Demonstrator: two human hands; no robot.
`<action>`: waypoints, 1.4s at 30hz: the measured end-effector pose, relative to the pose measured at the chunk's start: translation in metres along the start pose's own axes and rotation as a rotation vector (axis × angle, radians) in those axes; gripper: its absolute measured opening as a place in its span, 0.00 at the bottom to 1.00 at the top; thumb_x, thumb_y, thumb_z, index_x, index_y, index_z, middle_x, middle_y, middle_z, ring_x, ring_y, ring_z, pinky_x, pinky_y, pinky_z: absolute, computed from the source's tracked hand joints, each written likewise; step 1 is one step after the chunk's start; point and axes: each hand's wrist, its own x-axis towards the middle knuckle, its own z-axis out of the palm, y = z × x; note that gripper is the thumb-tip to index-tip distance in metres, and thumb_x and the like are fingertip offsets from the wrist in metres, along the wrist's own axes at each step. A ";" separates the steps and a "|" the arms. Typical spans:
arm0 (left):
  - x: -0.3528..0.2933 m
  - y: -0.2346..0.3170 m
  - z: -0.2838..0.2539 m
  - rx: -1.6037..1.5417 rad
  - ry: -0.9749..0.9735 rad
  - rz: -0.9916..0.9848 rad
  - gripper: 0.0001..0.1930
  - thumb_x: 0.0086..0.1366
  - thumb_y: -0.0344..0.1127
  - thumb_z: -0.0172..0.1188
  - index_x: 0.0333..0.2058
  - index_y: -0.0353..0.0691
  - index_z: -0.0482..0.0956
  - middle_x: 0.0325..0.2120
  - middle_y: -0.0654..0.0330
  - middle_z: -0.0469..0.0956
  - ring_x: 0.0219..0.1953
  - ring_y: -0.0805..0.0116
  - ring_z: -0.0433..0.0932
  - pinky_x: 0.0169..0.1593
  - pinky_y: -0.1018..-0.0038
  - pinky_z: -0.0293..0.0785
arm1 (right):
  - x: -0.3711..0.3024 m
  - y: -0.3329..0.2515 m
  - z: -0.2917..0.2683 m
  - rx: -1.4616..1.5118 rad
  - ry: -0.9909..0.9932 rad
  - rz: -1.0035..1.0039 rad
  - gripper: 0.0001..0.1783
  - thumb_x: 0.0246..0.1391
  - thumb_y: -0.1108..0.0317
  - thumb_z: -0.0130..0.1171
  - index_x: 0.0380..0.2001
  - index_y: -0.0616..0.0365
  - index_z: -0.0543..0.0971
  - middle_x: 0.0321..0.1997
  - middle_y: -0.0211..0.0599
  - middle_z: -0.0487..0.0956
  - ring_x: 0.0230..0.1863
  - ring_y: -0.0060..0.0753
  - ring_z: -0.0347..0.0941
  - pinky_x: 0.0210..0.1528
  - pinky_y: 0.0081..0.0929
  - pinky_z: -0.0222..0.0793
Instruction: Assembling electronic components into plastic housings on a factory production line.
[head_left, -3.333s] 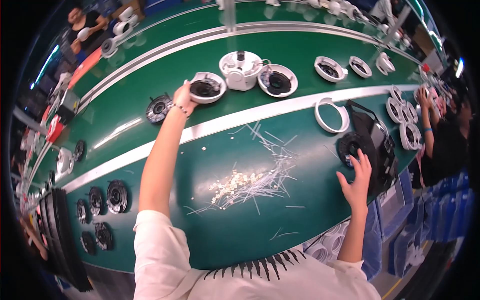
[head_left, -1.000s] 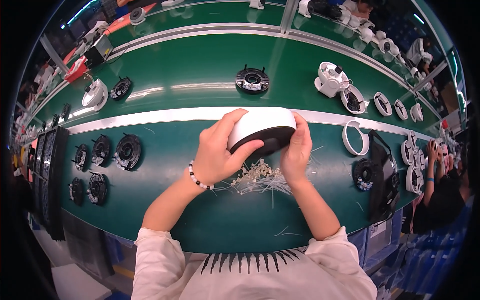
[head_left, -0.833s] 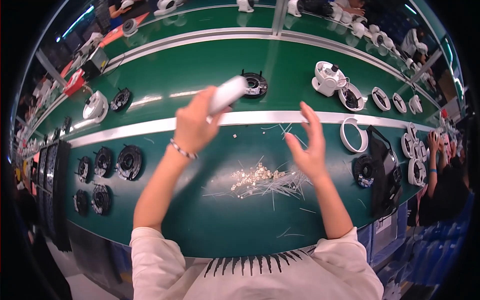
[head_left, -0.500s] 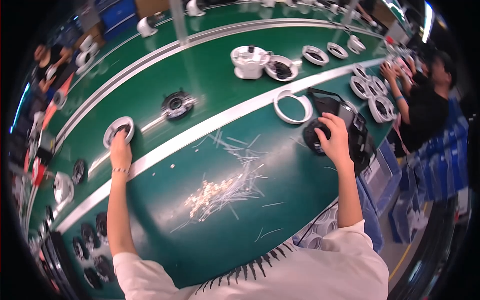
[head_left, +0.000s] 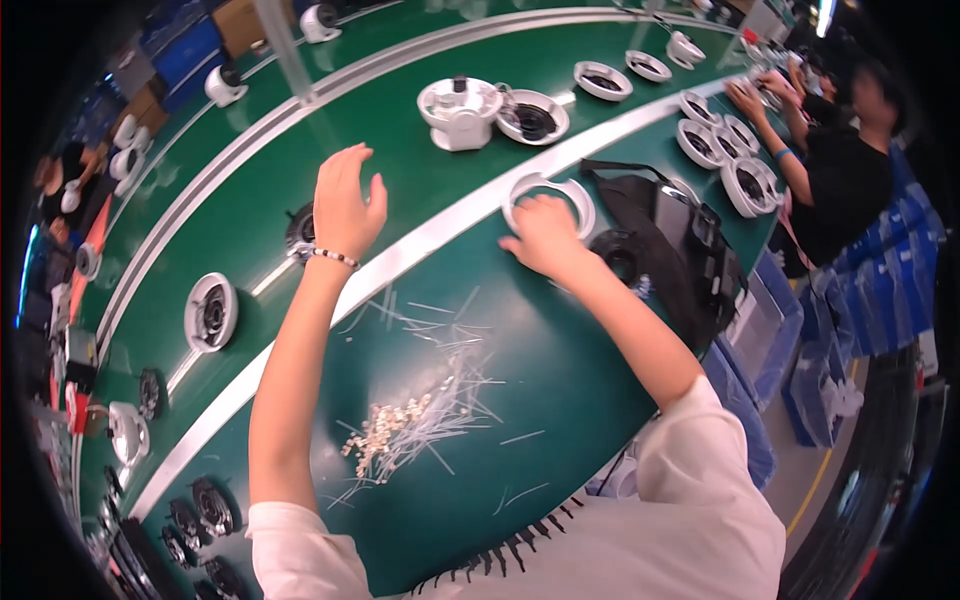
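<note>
Through the head view I look down on a dark green desk (head_left: pixel 560 400), bordered on its far side by a pale rail (head_left: pixel 430 238); past it lies a shiny green belt (head_left: pixel 260 160) carrying parts. The room bends at the rim: a co-worker (head_left: pixel 850 185) in black works at the far right, and another person (head_left: pixel 62 180) shows small at the far left.

The white ring (head_left: pixel 586 208) lies on the desk's far right part, by the rail, smooth and hollow, with a cut-out in its far rim. My right hand (head_left: pixel 548 235) is on it, fingers bent inside and thumb outside; I cannot tell whether they pinch the rim. A black disc (head_left: pixel 618 256) sits just right, beside a black bag (head_left: pixel 690 235). My left hand (head_left: pixel 346 205) is raised over the belt, fingers extended, thumb apart, holding nothing I can see; behind it a black part (head_left: pixel 299 232) is partly hidden.

Left of that, a white shell (head_left: pixel 230 312) holds a black round insert (head_left: pixel 211 312). Farther off, a white bowl (head_left: pixel 558 122) has dark parts inside, touching a white housing (head_left: pixel 460 125). Blue bins (head_left: pixel 870 270) stand at the right, contents unclear.
</note>
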 end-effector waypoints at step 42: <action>-0.131 0.138 -0.125 -1.938 -0.291 -0.748 0.42 0.44 0.28 0.60 0.57 0.39 0.46 0.54 0.56 0.57 0.58 0.61 0.55 0.58 0.65 0.53 | -0.112 -0.154 -0.072 1.115 0.334 0.180 0.62 0.22 0.67 0.72 0.58 0.69 0.42 0.58 0.52 0.53 0.58 0.39 0.55 0.55 0.31 0.56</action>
